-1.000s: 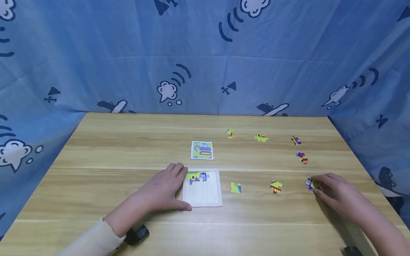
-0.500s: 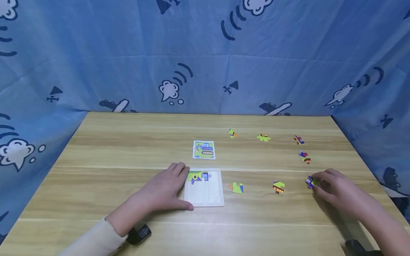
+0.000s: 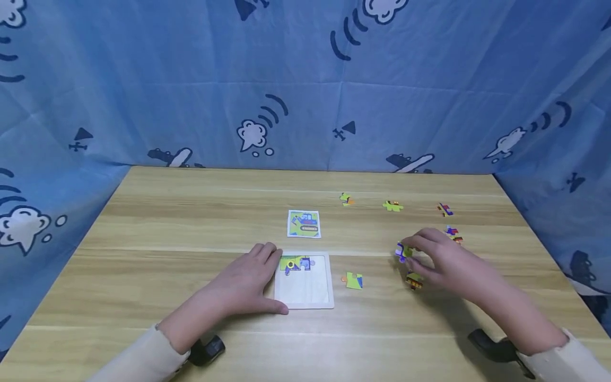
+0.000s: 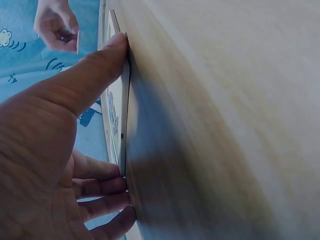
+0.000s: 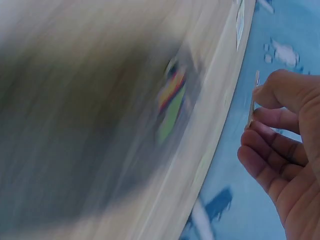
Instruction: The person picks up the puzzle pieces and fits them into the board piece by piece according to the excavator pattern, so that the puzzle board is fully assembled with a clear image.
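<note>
My left hand point(image 3: 245, 281) holds the left side of a white-rimmed puzzle board point(image 3: 305, 292), thumb at its near corner and fingers at its far corner. Joined puzzle pieces point(image 3: 296, 263) fill part of the board's top row. Between thumb and fingertips, my right hand point(image 3: 444, 260) pinches a purple and green puzzle piece point(image 3: 401, 252); it appears edge-on, raised off the table, in the right wrist view point(image 5: 253, 102). Below that hand lies a yellow, red and green piece point(image 3: 414, 280), partly covered in the head view. A green and blue piece point(image 3: 354, 280) lies right of the board.
A small picture card point(image 3: 304, 224) of an excavator lies behind the board. Farther back are loose pieces: a green-orange one point(image 3: 346, 199), a green one point(image 3: 393, 206) and a red-purple one point(image 3: 445, 209). Another piece point(image 3: 453, 233) lies behind the right hand. A blue patterned cloth point(image 3: 305, 85) surrounds the table.
My right hand has lifted the purple and green piece from the far right and carried it leftward, over the yellow-red piece. The left hand stays at the board.
</note>
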The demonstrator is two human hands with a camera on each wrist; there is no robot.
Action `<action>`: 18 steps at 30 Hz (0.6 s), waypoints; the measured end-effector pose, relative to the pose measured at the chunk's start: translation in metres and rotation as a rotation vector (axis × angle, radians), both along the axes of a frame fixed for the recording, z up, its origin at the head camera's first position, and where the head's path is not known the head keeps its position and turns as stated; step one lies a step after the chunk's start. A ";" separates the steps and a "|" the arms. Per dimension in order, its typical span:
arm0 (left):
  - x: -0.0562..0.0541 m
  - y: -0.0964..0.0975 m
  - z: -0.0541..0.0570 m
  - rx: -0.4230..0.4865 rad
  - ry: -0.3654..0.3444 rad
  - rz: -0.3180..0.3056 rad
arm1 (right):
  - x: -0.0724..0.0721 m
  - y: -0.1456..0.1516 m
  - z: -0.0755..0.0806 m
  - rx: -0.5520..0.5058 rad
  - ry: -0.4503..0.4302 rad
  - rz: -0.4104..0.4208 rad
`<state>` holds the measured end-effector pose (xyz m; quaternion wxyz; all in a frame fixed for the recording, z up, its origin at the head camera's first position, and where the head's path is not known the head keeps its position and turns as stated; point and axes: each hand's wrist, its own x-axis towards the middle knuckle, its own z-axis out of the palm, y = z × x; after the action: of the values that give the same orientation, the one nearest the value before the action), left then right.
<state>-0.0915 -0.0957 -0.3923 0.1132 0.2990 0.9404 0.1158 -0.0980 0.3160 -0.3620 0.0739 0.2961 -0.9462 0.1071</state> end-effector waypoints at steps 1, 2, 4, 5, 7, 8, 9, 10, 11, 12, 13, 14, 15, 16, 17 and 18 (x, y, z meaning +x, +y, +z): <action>0.000 0.000 0.000 -0.003 0.001 0.001 | -0.001 -0.009 0.002 0.004 -0.009 0.014; 0.000 0.000 -0.001 -0.003 0.001 0.000 | -0.002 -0.017 0.003 0.008 -0.021 0.025; 0.000 0.000 -0.001 -0.007 0.004 0.000 | -0.003 -0.033 0.006 0.025 -0.034 0.045; 0.000 0.000 -0.001 -0.011 0.002 0.003 | -0.004 -0.041 0.007 0.032 -0.038 0.055; 0.000 0.000 -0.002 -0.012 0.000 0.001 | -0.004 -0.055 0.008 0.036 -0.043 0.084; 0.000 0.000 -0.001 -0.011 -0.003 0.000 | -0.004 -0.061 0.009 0.034 -0.046 0.097; 0.000 0.000 -0.001 -0.010 -0.006 0.000 | -0.004 -0.067 0.010 0.033 -0.047 0.109; 0.000 0.000 -0.001 -0.010 -0.009 0.001 | -0.005 -0.072 0.010 0.029 -0.048 0.122; 0.000 0.000 -0.001 -0.009 -0.011 0.002 | -0.005 -0.077 0.009 0.023 -0.050 0.134; 0.001 0.000 -0.001 -0.006 -0.014 0.003 | -0.005 -0.081 0.009 0.019 -0.055 0.141; 0.001 0.000 0.000 -0.005 -0.016 0.005 | -0.005 -0.085 0.008 0.013 -0.059 0.149; 0.001 0.000 0.000 -0.004 -0.015 0.005 | -0.005 -0.089 0.007 0.008 -0.062 0.159; 0.001 0.000 0.000 -0.003 -0.013 0.004 | -0.005 -0.092 0.006 0.006 -0.065 0.168; 0.001 0.000 0.000 -0.003 -0.009 0.000 | -0.006 -0.094 0.005 0.005 -0.071 0.174; 0.001 0.000 0.000 -0.003 -0.005 -0.004 | -0.006 -0.097 0.003 0.003 -0.077 0.181; 0.001 0.001 0.000 -0.003 -0.001 -0.008 | -0.006 -0.098 0.002 0.002 -0.082 0.187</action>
<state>-0.0901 -0.0950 -0.3919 0.1148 0.3024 0.9394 0.1140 -0.1040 0.2177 -0.3599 0.0246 0.3786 -0.9168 0.1245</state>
